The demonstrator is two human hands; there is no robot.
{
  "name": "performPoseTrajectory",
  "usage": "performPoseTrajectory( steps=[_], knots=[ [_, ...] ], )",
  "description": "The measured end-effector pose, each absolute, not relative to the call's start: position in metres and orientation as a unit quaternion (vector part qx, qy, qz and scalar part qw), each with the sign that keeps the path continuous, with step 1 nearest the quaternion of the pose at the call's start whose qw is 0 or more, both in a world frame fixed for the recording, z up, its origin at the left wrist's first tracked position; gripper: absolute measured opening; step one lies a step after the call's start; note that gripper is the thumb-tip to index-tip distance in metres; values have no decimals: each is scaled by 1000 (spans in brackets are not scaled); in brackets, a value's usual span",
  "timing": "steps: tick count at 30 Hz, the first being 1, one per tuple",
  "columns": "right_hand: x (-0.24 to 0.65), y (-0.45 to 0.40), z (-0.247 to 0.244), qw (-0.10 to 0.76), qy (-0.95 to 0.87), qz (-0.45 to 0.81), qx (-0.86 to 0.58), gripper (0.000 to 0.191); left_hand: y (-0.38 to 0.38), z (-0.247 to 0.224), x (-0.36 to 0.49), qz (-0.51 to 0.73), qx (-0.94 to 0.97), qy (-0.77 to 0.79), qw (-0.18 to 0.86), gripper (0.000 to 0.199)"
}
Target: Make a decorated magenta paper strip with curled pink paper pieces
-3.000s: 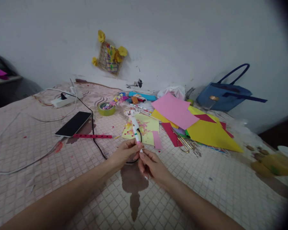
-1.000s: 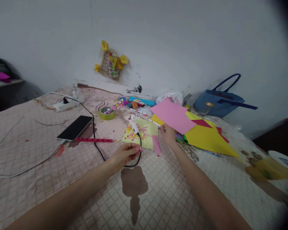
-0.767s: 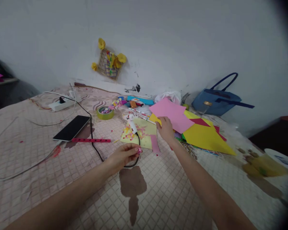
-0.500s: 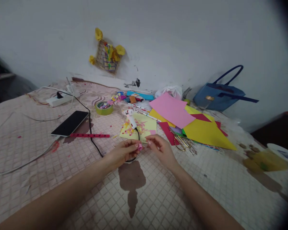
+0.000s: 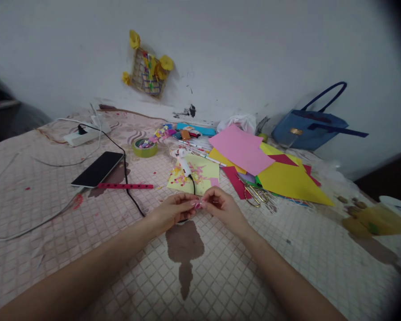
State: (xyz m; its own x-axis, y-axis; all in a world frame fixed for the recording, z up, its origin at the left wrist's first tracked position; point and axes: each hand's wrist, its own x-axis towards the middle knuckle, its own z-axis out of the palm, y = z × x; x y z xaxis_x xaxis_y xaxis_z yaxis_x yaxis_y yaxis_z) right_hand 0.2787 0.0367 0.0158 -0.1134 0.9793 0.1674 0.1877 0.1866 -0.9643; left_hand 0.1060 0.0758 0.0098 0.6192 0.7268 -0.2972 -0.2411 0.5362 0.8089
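A small pink curl of paper [image 5: 198, 205] is pinched between the thumb and fingers of my left hand [image 5: 173, 209]. My right hand [image 5: 223, 207] meets it from the other side, its thumb and fingertips closed on the same piece. Just beyond my hands lies a pale yellow sheet [image 5: 205, 165] strewn with pink and yellow paper bits. On that sheet rests a white glue gun [image 5: 183, 166], its black cord running down behind my left hand. Gold-handled scissors [image 5: 255, 195] lie to the right of my right hand.
Coloured paper sheets [image 5: 239, 149] are piled at the right, with a blue bag [image 5: 309, 129] behind. A phone [image 5: 98, 169], a pink strip [image 5: 130, 186], a tape roll [image 5: 145, 148] and a power strip [image 5: 82, 136] sit at left. Cords cross the cloth.
My right hand has moved left, and its fingertips now touch the pink paper curl in my left hand. The view has shifted slightly.
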Motion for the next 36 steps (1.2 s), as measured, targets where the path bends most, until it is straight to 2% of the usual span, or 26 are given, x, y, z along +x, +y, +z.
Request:
performPoseTrajectory(
  steps=[6, 11, 14, 16, 21, 26, 30, 33, 36],
  knots=[
    [288, 39, 34, 506, -545, 488, -457, 24, 83, 6, 102, 312, 423, 344, 778, 30],
    [318, 43, 77, 553, -547, 449, -440, 30, 95, 12, 96, 358, 447, 371, 732, 35],
    [334, 57, 81, 466, -627, 349, -518, 30, 100, 14, 93, 375, 440, 382, 721, 35],
    [340, 66, 75, 456, -631, 324, -538, 27, 102, 13, 92, 371, 449, 384, 716, 34],
    [340, 73, 58, 491, -601, 363, -515, 23, 102, 11, 91, 339, 504, 379, 698, 31],
    [335, 59, 66, 543, -561, 445, -439, 20, 96, 12, 93, 277, 616, 354, 647, 29],
    [329, 49, 71, 584, -524, 496, -373, 21, 99, 15, 89, 261, 715, 340, 552, 26],
    [320, 47, 64, 516, -550, 508, -416, 21, 110, 25, 75, 262, 794, 360, 414, 22],
    [312, 46, 56, 469, -562, 517, -444, 31, 128, 38, 48, 229, 831, 430, 268, 20]
  ],
)
